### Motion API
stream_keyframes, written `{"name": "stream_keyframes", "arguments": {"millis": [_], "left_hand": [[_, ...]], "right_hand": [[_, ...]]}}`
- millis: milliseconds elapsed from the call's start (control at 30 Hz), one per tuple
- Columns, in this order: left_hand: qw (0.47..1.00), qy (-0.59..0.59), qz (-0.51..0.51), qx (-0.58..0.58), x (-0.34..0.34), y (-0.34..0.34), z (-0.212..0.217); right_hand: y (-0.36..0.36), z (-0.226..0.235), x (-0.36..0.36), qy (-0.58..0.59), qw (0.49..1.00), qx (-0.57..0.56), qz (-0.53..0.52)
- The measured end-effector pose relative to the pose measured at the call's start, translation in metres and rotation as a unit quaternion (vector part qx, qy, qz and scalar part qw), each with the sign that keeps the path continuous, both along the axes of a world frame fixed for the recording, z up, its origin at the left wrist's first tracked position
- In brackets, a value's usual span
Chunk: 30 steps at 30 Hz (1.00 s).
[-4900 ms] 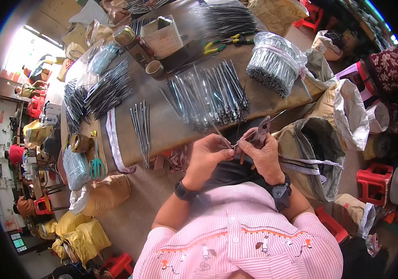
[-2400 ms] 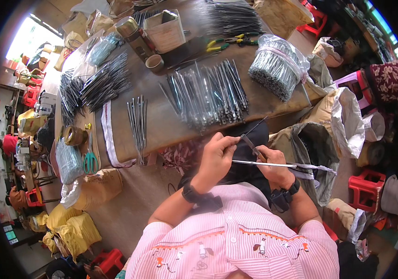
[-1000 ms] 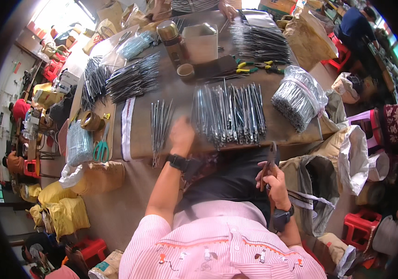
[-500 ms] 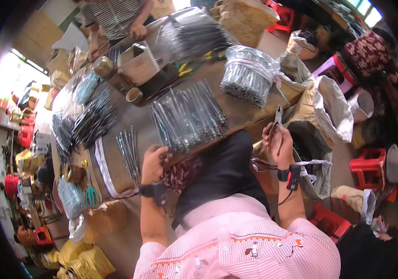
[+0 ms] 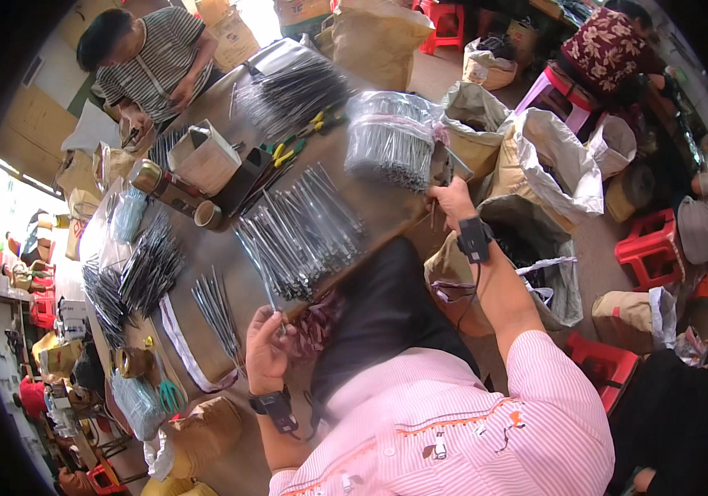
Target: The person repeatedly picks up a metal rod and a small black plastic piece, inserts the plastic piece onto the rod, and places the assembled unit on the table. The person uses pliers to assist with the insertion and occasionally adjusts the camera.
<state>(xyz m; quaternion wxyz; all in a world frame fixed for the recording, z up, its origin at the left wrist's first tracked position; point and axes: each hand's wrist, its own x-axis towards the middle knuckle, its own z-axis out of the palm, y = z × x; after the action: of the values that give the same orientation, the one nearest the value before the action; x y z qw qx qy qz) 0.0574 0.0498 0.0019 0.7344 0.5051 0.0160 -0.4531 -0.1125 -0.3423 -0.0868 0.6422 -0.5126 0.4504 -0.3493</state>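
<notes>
My left hand [image 5: 266,354] is at the table's near edge, thumb and fingers pinched on the end of a thin metal cable tie. That tie seems to lie at the left end of a spread row of metal cable ties [image 5: 300,231], their small heads toward me. My right hand [image 5: 451,202] is stretched out to the table's right edge, closed around a pair of pliers [image 5: 446,172] whose jaws point away from me. Just left of the pliers stands a thick bundle of ties wrapped in clear plastic [image 5: 391,136]. The jaws are partly blurred.
A smaller group of ties [image 5: 216,310] and dark heaps of them [image 5: 151,263] lie left. Behind the row stand a flask [image 5: 162,187], a cup [image 5: 207,215] and a box [image 5: 205,157]. Open sacks [image 5: 548,161] crowd the right side. A co-worker [image 5: 155,66] sits across the table.
My right hand has moved away from me and left with the pliers, to the wrapped bundle. My left hand now pinches a tie's end. The view has shifted, showing more of the co-worker.
</notes>
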Motion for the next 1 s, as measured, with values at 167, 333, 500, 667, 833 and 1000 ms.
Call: {"name": "stream_keyframes", "arguments": {"millis": [167, 333, 500, 667, 833, 1000], "left_hand": [[1.000, 0.005, -0.018, -0.016, -0.005, -0.001, -0.001], [1.000, 0.021, 0.001, -0.009, -0.007, 0.008, -0.009], [1.000, 0.017, -0.001, 0.000, -0.010, 0.010, -0.014], [1.000, 0.005, -0.007, -0.003, -0.010, 0.009, -0.008], [1.000, -0.001, -0.002, -0.010, -0.016, 0.003, -0.005], [1.000, 0.011, -0.018, -0.017, -0.021, 0.008, -0.001]], "right_hand": [[-0.008, 0.011, -0.001, -0.047, 0.998, 0.001, -0.043], [-0.017, 0.001, -0.022, -0.067, 0.996, 0.037, -0.044], [-0.009, -0.009, -0.029, -0.098, 0.993, 0.045, -0.043], [-0.015, 0.000, -0.016, -0.052, 0.996, -0.010, -0.066], [-0.024, 0.011, 0.006, 0.065, 0.993, -0.100, -0.008], [-0.027, 0.008, -0.002, 0.026, 0.999, -0.044, -0.005]]}}
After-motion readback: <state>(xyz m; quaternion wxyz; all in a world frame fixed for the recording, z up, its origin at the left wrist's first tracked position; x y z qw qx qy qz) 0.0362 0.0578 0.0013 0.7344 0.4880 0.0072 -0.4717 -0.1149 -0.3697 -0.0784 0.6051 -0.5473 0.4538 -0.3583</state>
